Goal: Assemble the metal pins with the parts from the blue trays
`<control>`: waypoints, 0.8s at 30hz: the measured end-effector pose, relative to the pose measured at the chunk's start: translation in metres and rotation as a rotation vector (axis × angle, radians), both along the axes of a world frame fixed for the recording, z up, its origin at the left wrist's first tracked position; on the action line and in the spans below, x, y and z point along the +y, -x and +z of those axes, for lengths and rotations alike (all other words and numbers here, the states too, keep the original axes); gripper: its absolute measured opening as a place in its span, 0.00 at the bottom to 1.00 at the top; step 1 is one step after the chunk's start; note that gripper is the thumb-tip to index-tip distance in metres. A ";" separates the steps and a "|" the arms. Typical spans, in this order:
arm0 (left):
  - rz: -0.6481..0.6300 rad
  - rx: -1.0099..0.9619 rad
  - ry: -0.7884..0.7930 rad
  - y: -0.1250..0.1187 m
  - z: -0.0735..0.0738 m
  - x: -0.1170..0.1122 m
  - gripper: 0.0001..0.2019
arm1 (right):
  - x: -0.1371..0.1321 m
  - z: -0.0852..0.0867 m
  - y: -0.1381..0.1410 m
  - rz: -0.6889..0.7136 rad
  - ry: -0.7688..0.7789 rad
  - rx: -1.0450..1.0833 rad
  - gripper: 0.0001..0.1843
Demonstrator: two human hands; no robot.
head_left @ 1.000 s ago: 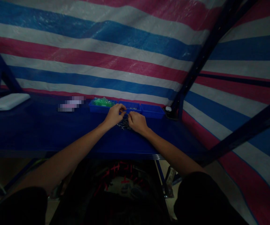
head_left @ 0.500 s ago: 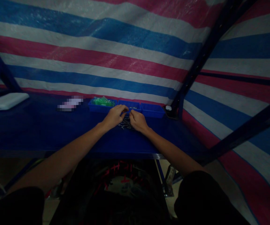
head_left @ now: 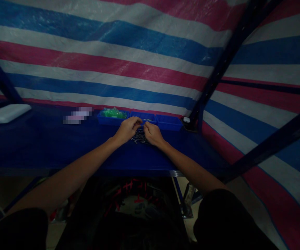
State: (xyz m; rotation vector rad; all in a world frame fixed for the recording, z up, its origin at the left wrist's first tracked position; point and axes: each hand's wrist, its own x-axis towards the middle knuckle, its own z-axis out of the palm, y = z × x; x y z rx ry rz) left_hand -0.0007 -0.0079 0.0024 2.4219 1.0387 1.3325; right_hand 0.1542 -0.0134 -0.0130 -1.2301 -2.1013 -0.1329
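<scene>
My left hand (head_left: 128, 129) and my right hand (head_left: 153, 133) meet fingertip to fingertip above a pile of small dark metal pieces, screw-like in shape (head_left: 138, 136), on the blue table. Both hands are closed in a pinch. What lies between the fingers is too small and dark to make out. Just behind the hands is a blue bin (head_left: 150, 117) with a few small pale pieces in it. To its left, another blue bin (head_left: 107, 120) holds green items in clear plastic (head_left: 114, 113). A third blue bin (head_left: 169, 122) stands at the right.
A white, flat device (head_left: 7, 114) lies at the table's left end, with a blurred-out pinkish object (head_left: 78, 115) nearer the bins. A small white object (head_left: 186, 119) sits by the right-hand blue post (head_left: 200, 114). Striped sheeting (head_left: 113, 69) hangs behind the table (head_left: 61, 146).
The hands keep almost the same pose over the pile, fingers still pinched. The whole view has shifted very slightly; nothing else visibly differs.
</scene>
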 end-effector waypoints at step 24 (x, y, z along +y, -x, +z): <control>0.058 -0.065 -0.023 -0.005 0.001 -0.001 0.10 | 0.000 0.004 -0.001 -0.005 0.007 0.063 0.13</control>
